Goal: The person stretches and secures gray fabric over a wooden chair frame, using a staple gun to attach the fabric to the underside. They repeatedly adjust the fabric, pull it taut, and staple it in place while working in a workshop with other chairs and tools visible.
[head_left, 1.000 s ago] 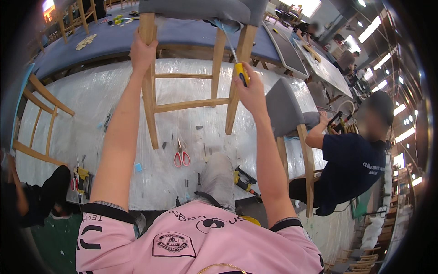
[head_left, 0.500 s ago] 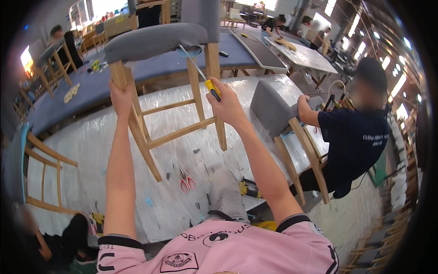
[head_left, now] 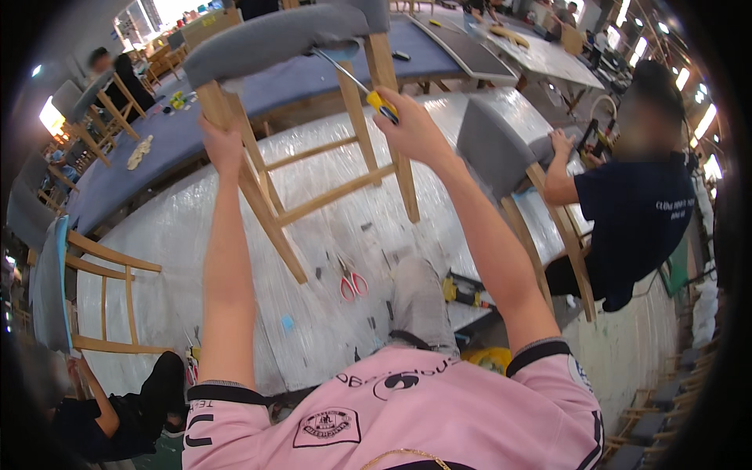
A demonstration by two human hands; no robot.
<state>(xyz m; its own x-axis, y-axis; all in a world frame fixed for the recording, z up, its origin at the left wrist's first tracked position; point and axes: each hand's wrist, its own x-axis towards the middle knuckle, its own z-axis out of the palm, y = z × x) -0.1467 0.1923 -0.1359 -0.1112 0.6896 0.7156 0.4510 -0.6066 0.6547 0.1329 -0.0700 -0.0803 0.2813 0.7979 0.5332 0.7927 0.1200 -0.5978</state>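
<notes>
A chair with wooden legs and a grey padded seat (head_left: 274, 39) stands tilted in front of me. My left hand (head_left: 225, 145) is closed around its near left leg (head_left: 262, 211). In my right hand (head_left: 411, 129) is a screwdriver (head_left: 381, 105) with a yellow and dark handle. Its metal shaft slants up to the left, and the tip meets the loose-looking fabric at the seat's lower edge, where the exact contact is hidden. Red-handled scissors or cutters (head_left: 352, 286) lie below the chair on the plastic-covered table (head_left: 172, 235).
To the right, a co-worker (head_left: 634, 204) handles another grey chair (head_left: 501, 145). At lower left a person (head_left: 117, 415) is beside a chair (head_left: 102, 341). A yellow-black tool (head_left: 466, 294) lies near my leg. Behind is a long blue-covered table (head_left: 180, 149).
The whole view has shifted, so the chair and table sit higher and further right. The screwdriver remains at the seat edge. The lower-left person's hand now shows at their chair.
</notes>
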